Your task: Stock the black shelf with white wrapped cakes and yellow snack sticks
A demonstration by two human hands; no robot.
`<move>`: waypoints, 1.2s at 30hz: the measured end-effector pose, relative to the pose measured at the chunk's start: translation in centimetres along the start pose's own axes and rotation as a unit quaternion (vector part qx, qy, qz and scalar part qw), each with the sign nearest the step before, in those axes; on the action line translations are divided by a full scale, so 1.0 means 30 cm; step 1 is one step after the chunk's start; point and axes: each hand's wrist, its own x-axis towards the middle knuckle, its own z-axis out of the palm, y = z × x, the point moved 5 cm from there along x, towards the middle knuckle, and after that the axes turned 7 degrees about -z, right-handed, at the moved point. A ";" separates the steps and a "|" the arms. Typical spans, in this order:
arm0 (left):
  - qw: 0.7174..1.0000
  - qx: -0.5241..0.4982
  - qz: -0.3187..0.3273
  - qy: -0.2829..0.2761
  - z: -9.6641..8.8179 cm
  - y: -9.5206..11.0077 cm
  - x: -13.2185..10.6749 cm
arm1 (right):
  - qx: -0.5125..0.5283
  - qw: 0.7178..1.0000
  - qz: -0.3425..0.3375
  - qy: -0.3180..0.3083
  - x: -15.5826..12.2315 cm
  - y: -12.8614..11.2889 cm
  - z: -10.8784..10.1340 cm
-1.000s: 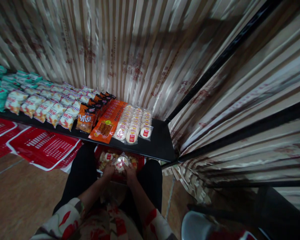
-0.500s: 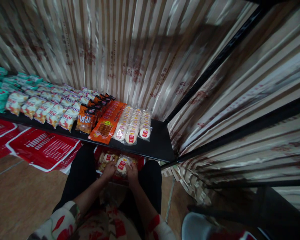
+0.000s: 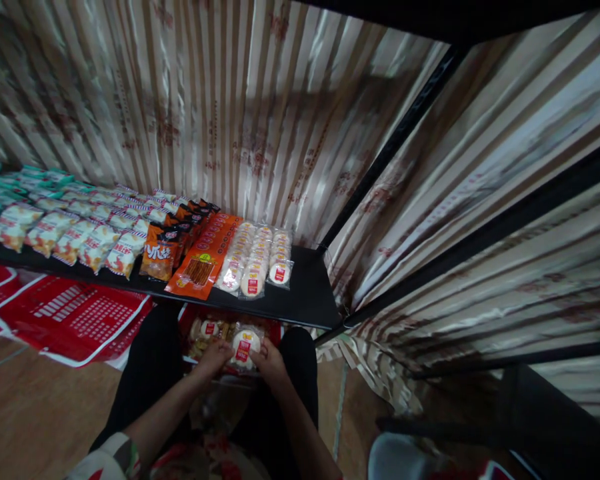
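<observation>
Just beyond the left hand (image 3: 215, 359) and the right hand (image 3: 271, 363), a black shelf (image 3: 307, 297) stretches sideways before a striped curtain (image 3: 260, 100), all in dim light. Ahead of the hands it carries 3 columns of round white crackers (image 3: 253, 283) in clear wrap; an orange bag (image 3: 200, 267) lies to their left, and small white snack bags (image 3: 100, 247) stand in rows farther left. The shelf's front edge crosses ahead of the fingertips, and its black top shows right of the columns, up to the end, where a dark pole (image 3: 395, 153) slants upward. The left knee (image 3: 150, 353) and right knee (image 3: 300, 363) flank the hands, leaving narrow room sideways. Between them, below the hands, sits a red basket (image 3: 277, 332) with wrapped snacks inside; another red crate (image 3: 75, 310) is well to the left. Both forearms reach forward and converge: the left fingers grip the left side of 1 wrapped cracker (image 3: 245, 345), the right fingers its right side. It is held over the basket, red label up, apart from the shelf.
</observation>
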 end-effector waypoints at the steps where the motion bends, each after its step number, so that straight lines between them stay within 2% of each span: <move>1: 1.000 -0.002 0.002 0.002 0.004 0.010 -0.007 | -0.018 1.000 -0.002 -0.003 -0.007 -0.012 -0.010; 7: 1.000 0.009 0.026 -0.014 0.058 0.108 -0.054 | -0.044 0.998 -0.032 -0.017 -0.036 -0.124 -0.058; 15: 0.981 0.142 0.124 0.054 0.121 0.251 -0.085 | -0.073 0.993 -0.054 0.077 -0.032 -0.202 -0.130; 19: 0.970 0.194 0.130 0.069 0.147 0.281 -0.091 | -0.079 0.991 -0.070 0.085 -0.017 -0.227 -0.155; 27: 0.963 0.222 0.147 0.036 0.200 0.313 -0.072 | -0.116 0.981 -0.101 0.119 0.038 -0.239 -0.217; 32: 0.935 0.282 0.191 0.099 0.210 0.363 -0.072 | -0.108 0.978 -0.120 0.134 0.081 -0.259 -0.232; 36: 0.915 0.334 0.188 0.123 0.220 0.400 -0.080 | -0.118 0.977 -0.128 0.124 0.109 -0.282 -0.231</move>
